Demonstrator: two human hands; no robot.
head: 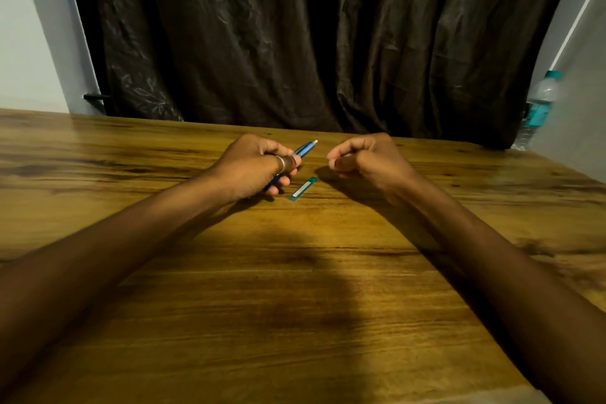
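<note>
My left hand [259, 167] grips a blue mechanical pencil [305, 148], its pale tip pointing up and to the right toward the far edge of the table. A ring sits on one finger of that hand. A small teal lead case [303, 189] lies flat on the wooden table [295, 289] between my two hands, just right of my left hand. My right hand [367, 157] hovers to the right of the case with its fingers curled and thumb meeting the fingertips; whether something tiny is pinched there is too small to tell.
A dark brown curtain [311, 36] hangs behind the table's far edge. A clear water bottle with a teal label [540, 105] stands at the far right, beside the white wall. A black handle [95, 97] sticks out at the far left.
</note>
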